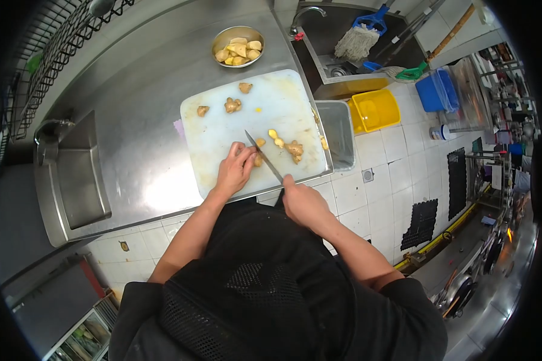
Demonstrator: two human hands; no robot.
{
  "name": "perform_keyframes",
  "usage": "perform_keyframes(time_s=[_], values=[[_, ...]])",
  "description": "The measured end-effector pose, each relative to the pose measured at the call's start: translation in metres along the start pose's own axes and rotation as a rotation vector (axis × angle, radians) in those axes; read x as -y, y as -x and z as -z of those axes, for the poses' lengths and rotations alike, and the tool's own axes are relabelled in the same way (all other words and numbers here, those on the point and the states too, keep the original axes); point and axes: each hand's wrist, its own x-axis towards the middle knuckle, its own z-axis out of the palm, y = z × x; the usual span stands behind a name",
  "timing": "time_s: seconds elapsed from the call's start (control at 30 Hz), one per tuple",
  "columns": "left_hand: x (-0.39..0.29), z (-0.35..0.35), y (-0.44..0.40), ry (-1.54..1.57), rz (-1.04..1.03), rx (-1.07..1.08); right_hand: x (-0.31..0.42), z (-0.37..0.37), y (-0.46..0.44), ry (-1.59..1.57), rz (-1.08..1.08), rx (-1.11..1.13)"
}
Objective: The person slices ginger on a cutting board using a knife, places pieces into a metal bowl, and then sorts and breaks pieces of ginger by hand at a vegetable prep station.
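Observation:
On a white cutting board [223,129], my left hand [235,169] is closed on a piece of ginger [258,161]. My right hand [304,201] grips a knife [267,160] by its handle, the blade slanting up and left beside the fingertips of my left hand. Right of the blade lie a knobby ginger root [294,151] and small yellow cut pieces [276,138]. Farther up the board are more brown ginger pieces [233,105] and a tiny yellow bit [258,110]. A metal bowl [214,47] of peeled ginger [238,49] stands beyond the board.
The board rests on a steel counter [138,120] with a sink [84,174] at the left. Beyond the counter's right edge are a grey bin [342,135], a yellow bucket [376,111] and a blue container [435,91]. A faucet [307,11] and mop [355,43] are at the top.

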Motion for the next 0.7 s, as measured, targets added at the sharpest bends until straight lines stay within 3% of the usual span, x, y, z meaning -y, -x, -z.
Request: perform_keyframes(time_s=[0.2, 0.27, 0.4, 0.47, 0.7], values=[[-0.004, 0.005, 0.002, -0.027, 0.006, 0.000, -0.012, -0.023, -0.074, -0.064, 0.084, -0.135], [-0.008, 0.009, 0.000, -0.169, 0.016, 0.026, -0.013, -0.018, -0.070, -0.046, 0.076, -0.131], [-0.012, 0.013, -0.005, -0.154, 0.065, 0.073, -0.010, 0.004, -0.038, -0.007, 0.050, -0.098], [0.005, 0.003, -0.008, 0.072, -0.062, -0.031, -0.002, 0.024, -0.019, 0.035, 0.034, -0.040], [0.011, 0.002, -0.011, 0.163, -0.073, 0.037, -0.008, 0.039, 0.011, 0.118, 0.035, 0.056]])
